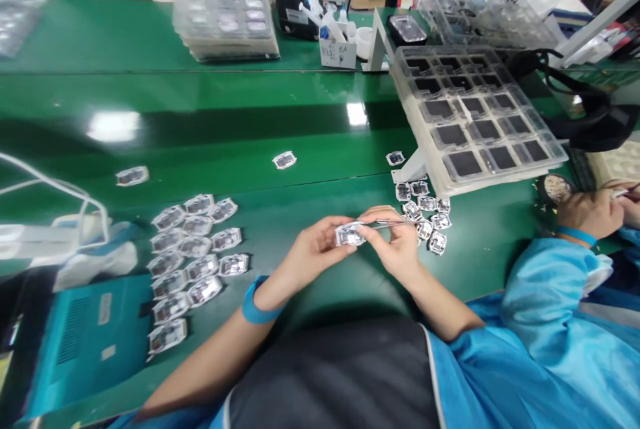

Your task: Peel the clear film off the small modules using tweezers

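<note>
My left hand (320, 242) grips the edge of a small white-framed electronic housing (349, 235) between thumb and fingers. My right hand (397, 242) is closed around thin metal tweezers (393, 223). Its thumb and fingertips also touch the right side of the housing, and the tweezers' far end points right. A blue band (260, 302) circles my left wrist. Left of my hands, several similar housings (195, 247) lie in rough columns on the green bench. A cluster of housings (427, 204) lies just beyond my right hand, and a single housing (285, 160) sits farther back.
A stack of clear trays (465, 162) with dark squares leans at the right. More stacked trays (225, 15) stand on the back shelf beside a white box (338, 54) of bottles. At left are a teal device (95, 342) and white cable (55, 179). A co-worker's hands (590, 215) are at right.
</note>
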Action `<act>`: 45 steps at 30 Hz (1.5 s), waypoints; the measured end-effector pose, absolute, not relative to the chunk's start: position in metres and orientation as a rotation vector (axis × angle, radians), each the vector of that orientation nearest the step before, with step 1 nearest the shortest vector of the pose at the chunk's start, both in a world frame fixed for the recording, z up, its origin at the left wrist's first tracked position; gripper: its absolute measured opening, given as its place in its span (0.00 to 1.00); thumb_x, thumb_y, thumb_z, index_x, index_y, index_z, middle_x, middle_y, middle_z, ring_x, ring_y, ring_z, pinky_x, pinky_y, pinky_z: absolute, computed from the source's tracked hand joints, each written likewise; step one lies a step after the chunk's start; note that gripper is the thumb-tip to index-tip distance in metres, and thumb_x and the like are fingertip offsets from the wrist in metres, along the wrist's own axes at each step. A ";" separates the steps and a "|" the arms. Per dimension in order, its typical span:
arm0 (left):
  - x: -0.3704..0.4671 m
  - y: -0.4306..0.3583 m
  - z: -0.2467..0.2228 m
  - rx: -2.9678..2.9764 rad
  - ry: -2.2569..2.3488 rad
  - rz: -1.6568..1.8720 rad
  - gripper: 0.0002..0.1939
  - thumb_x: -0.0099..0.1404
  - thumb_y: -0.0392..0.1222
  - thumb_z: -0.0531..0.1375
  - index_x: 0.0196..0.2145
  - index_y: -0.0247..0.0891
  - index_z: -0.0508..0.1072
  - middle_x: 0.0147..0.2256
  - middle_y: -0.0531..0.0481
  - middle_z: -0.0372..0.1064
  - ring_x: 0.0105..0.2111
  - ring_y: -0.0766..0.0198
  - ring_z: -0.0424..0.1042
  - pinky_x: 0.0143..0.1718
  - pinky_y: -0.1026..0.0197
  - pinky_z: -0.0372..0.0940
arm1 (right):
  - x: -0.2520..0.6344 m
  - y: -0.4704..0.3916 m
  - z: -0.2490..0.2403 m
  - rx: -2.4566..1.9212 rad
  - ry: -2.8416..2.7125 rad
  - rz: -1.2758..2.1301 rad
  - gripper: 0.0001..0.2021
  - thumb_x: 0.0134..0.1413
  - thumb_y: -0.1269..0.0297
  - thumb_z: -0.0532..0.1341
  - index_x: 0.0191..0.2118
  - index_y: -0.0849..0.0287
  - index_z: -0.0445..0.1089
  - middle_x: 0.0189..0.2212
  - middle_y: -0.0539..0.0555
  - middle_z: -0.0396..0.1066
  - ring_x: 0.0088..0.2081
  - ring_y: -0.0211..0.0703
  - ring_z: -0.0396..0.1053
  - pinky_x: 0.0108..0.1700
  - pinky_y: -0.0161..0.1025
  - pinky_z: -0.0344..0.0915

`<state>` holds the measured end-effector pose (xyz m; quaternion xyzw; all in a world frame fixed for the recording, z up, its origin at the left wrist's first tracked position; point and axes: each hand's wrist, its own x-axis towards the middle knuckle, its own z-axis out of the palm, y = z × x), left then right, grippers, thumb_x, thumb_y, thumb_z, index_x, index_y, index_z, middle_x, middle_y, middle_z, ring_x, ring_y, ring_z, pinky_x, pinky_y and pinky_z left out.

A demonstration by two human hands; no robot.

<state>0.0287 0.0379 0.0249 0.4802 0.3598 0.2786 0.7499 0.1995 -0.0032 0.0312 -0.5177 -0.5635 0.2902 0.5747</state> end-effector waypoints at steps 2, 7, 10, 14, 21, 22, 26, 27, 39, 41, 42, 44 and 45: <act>0.027 0.035 0.024 1.053 0.797 0.600 0.22 0.53 0.36 0.71 0.45 0.36 0.72 0.37 0.50 0.78 0.37 0.64 0.76 0.44 0.60 0.69 | 0.198 -0.005 0.030 -1.235 -1.350 0.681 0.01 0.57 0.66 0.66 0.36 0.54 0.75 0.33 0.53 0.78 0.38 0.44 0.75 0.45 0.45 0.70; 0.024 0.031 0.025 1.061 0.848 0.609 0.22 0.52 0.37 0.71 0.44 0.36 0.72 0.37 0.49 0.78 0.36 0.63 0.76 0.43 0.60 0.70 | 0.196 -0.009 0.029 -1.188 -1.391 0.653 0.01 0.57 0.67 0.66 0.35 0.53 0.75 0.32 0.52 0.79 0.37 0.45 0.76 0.45 0.47 0.70; 0.023 0.029 0.026 1.066 0.877 0.605 0.21 0.51 0.38 0.71 0.43 0.36 0.72 0.39 0.48 0.79 0.38 0.62 0.77 0.45 0.58 0.70 | 0.194 -0.010 0.029 -1.153 -1.483 0.601 0.03 0.57 0.69 0.67 0.35 0.53 0.75 0.32 0.52 0.80 0.37 0.46 0.76 0.45 0.48 0.69; 0.021 0.027 0.028 1.062 0.903 0.620 0.22 0.52 0.38 0.71 0.44 0.36 0.72 0.38 0.48 0.78 0.38 0.62 0.76 0.44 0.59 0.69 | 0.189 -0.009 0.030 -1.119 -1.562 0.551 0.05 0.55 0.70 0.68 0.35 0.53 0.76 0.32 0.51 0.80 0.38 0.46 0.76 0.45 0.48 0.70; 0.018 0.027 0.035 0.991 0.906 0.655 0.20 0.56 0.42 0.70 0.45 0.36 0.73 0.32 0.52 0.76 0.30 0.67 0.72 0.34 0.64 0.66 | 0.198 -0.009 0.031 -1.156 -1.370 0.666 0.02 0.56 0.66 0.67 0.36 0.53 0.75 0.34 0.53 0.78 0.40 0.46 0.75 0.47 0.48 0.70; 0.018 0.028 0.036 0.987 0.928 0.651 0.19 0.57 0.44 0.69 0.45 0.36 0.73 0.30 0.53 0.74 0.28 0.68 0.70 0.31 0.65 0.65 | 0.200 -0.009 0.030 -1.170 -1.338 0.716 0.01 0.56 0.65 0.67 0.36 0.53 0.75 0.34 0.53 0.78 0.39 0.46 0.75 0.46 0.48 0.70; 0.019 0.028 0.033 0.946 0.983 0.637 0.17 0.60 0.49 0.67 0.43 0.36 0.74 0.28 0.53 0.72 0.25 0.69 0.67 0.26 0.66 0.60 | 0.203 -0.011 0.024 -1.230 -1.288 0.863 0.05 0.57 0.60 0.66 0.35 0.55 0.74 0.33 0.53 0.76 0.38 0.45 0.74 0.45 0.46 0.70; 0.020 0.028 0.033 0.938 0.981 0.636 0.17 0.59 0.49 0.67 0.42 0.36 0.75 0.28 0.53 0.72 0.24 0.69 0.67 0.26 0.66 0.60 | 0.203 -0.011 0.023 -1.234 -1.278 0.882 0.06 0.56 0.60 0.66 0.34 0.55 0.74 0.33 0.53 0.76 0.38 0.45 0.74 0.45 0.45 0.70; 0.023 0.030 0.031 0.856 0.979 0.639 0.17 0.57 0.51 0.69 0.39 0.37 0.75 0.27 0.53 0.71 0.23 0.70 0.66 0.24 0.67 0.58 | 0.203 -0.008 0.016 -1.257 -1.048 1.063 0.11 0.53 0.53 0.68 0.33 0.56 0.73 0.29 0.50 0.75 0.33 0.41 0.73 0.39 0.40 0.70; 0.023 0.030 0.030 0.865 0.997 0.634 0.18 0.56 0.51 0.70 0.39 0.37 0.74 0.26 0.54 0.71 0.23 0.70 0.66 0.23 0.67 0.57 | 0.202 -0.009 0.017 -1.256 -1.052 1.018 0.10 0.54 0.55 0.68 0.33 0.55 0.73 0.30 0.50 0.75 0.33 0.41 0.73 0.39 0.40 0.70; 0.024 0.030 0.029 0.871 0.999 0.633 0.18 0.56 0.50 0.70 0.39 0.38 0.74 0.26 0.54 0.71 0.23 0.70 0.66 0.23 0.67 0.57 | 0.202 -0.009 0.017 -1.254 -1.059 0.998 0.09 0.54 0.56 0.67 0.34 0.55 0.73 0.30 0.50 0.76 0.33 0.41 0.73 0.40 0.40 0.70; 0.024 0.031 0.028 0.888 0.994 0.637 0.18 0.55 0.50 0.71 0.39 0.38 0.73 0.27 0.54 0.72 0.23 0.70 0.67 0.23 0.67 0.58 | 0.202 -0.010 0.018 -1.254 -1.074 0.963 0.06 0.55 0.59 0.67 0.34 0.55 0.74 0.31 0.50 0.76 0.35 0.41 0.73 0.40 0.40 0.70; 0.024 0.031 0.028 0.899 0.988 0.642 0.18 0.55 0.49 0.71 0.39 0.38 0.73 0.27 0.54 0.72 0.23 0.70 0.67 0.24 0.67 0.58 | 0.202 -0.010 0.018 -1.259 -1.083 0.948 0.06 0.55 0.60 0.67 0.34 0.55 0.74 0.32 0.50 0.76 0.35 0.41 0.74 0.41 0.40 0.70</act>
